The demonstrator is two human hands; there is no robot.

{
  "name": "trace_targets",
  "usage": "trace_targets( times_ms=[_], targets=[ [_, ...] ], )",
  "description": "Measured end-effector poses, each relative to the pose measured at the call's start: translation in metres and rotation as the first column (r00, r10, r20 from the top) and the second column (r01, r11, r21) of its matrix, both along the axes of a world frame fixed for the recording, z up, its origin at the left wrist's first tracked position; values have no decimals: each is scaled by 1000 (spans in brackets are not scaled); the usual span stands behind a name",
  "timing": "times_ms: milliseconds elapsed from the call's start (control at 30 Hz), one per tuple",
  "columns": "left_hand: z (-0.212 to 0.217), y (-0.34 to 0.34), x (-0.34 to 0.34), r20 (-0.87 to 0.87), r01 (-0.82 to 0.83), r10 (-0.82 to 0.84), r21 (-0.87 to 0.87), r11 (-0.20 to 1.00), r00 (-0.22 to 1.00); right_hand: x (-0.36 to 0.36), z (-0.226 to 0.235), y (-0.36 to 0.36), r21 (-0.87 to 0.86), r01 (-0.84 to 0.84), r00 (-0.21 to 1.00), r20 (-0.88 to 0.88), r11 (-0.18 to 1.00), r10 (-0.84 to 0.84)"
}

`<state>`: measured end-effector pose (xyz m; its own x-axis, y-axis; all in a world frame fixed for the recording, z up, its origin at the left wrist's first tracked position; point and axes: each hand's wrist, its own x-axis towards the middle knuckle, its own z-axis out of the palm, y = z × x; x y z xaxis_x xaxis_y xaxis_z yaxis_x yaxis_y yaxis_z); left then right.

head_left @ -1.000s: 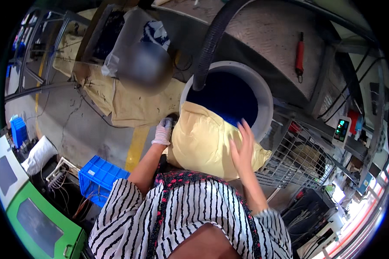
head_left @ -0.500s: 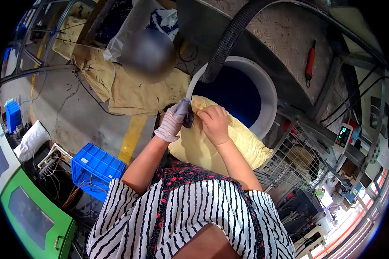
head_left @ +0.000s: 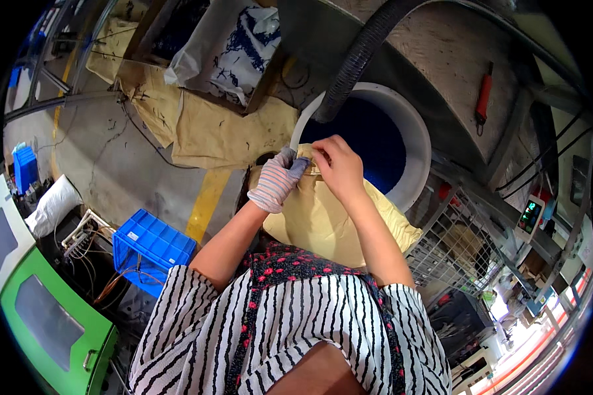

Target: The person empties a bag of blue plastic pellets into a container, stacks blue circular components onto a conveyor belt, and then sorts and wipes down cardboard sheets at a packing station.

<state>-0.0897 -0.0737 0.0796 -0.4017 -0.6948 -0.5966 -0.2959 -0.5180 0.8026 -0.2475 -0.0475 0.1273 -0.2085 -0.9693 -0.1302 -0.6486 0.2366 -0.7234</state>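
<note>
So the yellow sack [head_left: 313, 227] sits between the person's front and the round white tub [head_left: 418, 158], slanting from a far-left corner to a near-right end. The gloved left hand [head_left: 277, 185] has its fingers pinched on that far-left corner; the bare right hand [head_left: 341, 166] is right there too, fingers curled (can't tell if they're gripping). Most of the sack lies nearer the body and rightward, under the right forearm.

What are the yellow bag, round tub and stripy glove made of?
Yellow bag: probably matte paper, because of its crisp creases, though woven plastic is possible. Round tub: likely hard plastic, since it's smooth, pale and thick-walled. Stripy glove: seemingly dull knitted fabric, fitting closely.
</note>
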Motion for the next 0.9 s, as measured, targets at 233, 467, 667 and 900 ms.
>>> trace_targets(
  times_ms=[233, 467, 667, 900],
  targets=[
    [8, -5, -3, 183, 182, -166, -77, 980, 969, -7, 9, -34, 156, -362, 912, -144, 919, 384],
    [-10, -6, -1, -105, 189, -178, 112, 976, 979, -14, 14, -54, 286, -474, 855, -78, 833, 514],
    [-13, -14, -3, -147, 321, -320, -20, 947, 936, -27, -3, -65, 302, -515, 855, 118, 802, 505],
    [1, -15, -7, -115, 245, -258, -115, 963, 959, -35, -19, -48, 365, -408, 844, 502, 837, 192]
  ],
)
